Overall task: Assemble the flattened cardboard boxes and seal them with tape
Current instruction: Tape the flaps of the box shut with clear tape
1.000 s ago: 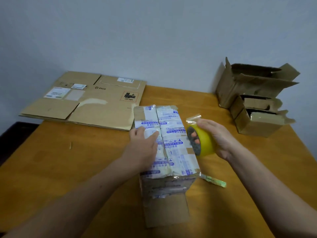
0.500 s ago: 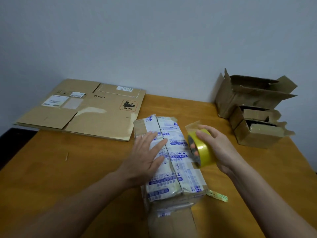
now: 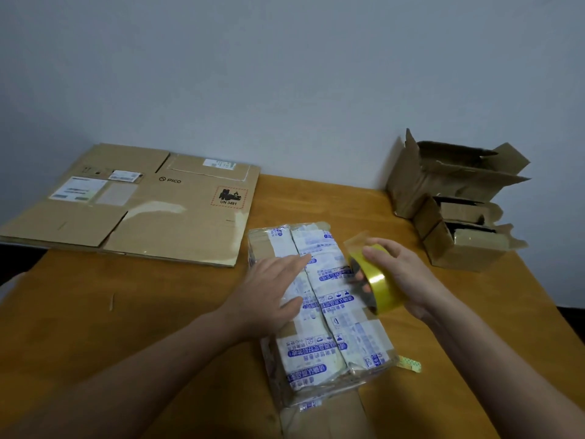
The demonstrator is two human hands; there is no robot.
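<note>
The box is sitting on the near middle of the tabletop. The left hand is pressing flat on top of it, fingers straight, while the right hand is gripping the yellow tape roll over the box's right edge. Flat cardboard is lying far left, and two open boxes are sitting far right.

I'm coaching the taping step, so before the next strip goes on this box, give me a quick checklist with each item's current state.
1. Left hand presses flat on the brown cardboard box covered in white-and-blue printed tape: ok.
2. Right hand grips the yellow tape roll: ok.
3. Roll's loose clear tape end lifted free: ok.
4. That tape end stuck to the box: not ok, not attached yet.
5. Box underside sealed: cannot tell.
</note>
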